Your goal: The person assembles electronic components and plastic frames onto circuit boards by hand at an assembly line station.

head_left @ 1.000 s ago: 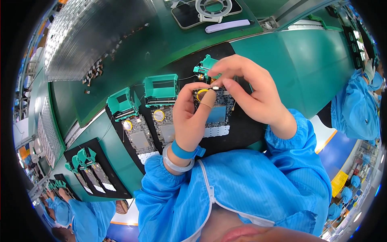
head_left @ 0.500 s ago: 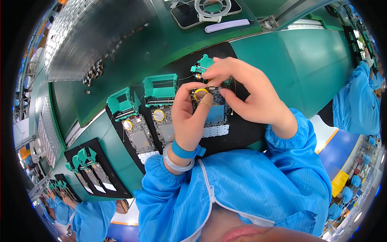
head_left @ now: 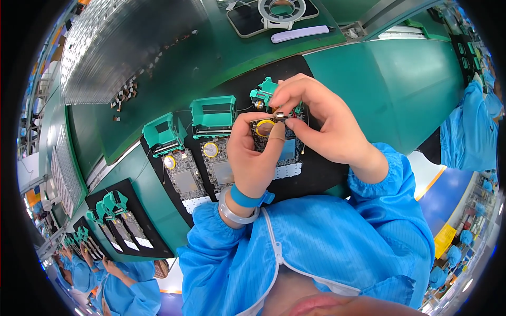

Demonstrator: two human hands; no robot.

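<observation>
A dark circuit board with a blue pad (head_left: pixel 288 149) lies on the black mat in front of me. A yellow-rimmed coin cell (head_left: pixel 264 128) sits near its far end. My left hand (head_left: pixel 253 163) is closed on the board's left side, its thumb with a tan covering pressed beside the coin cell. Over the board's far edge, my right hand (head_left: pixel 329 126) pinches a small metallic part (head_left: pixel 280 115) between thumb and forefinger. A green plastic holder (head_left: pixel 263 90) with thin wires lies just beyond my fingers.
Two more boards (head_left: pixel 185 180) (head_left: pixel 219 171) lie to the left on the black mat (head_left: pixel 287 68), with green holders (head_left: pixel 213 116) (head_left: pixel 162 131) beyond them. At the back are a phone (head_left: pixel 245 23), a ring-shaped device (head_left: pixel 282 9) and a lilac-handled cutter (head_left: pixel 300 34). Co-workers in blue (head_left: pixel 129 287) sit at lower left.
My left thumb has shifted slightly to the right, beside the coin cell. My right fingertips have closed in on the small part at the board's far edge. The view has shifted slightly.
</observation>
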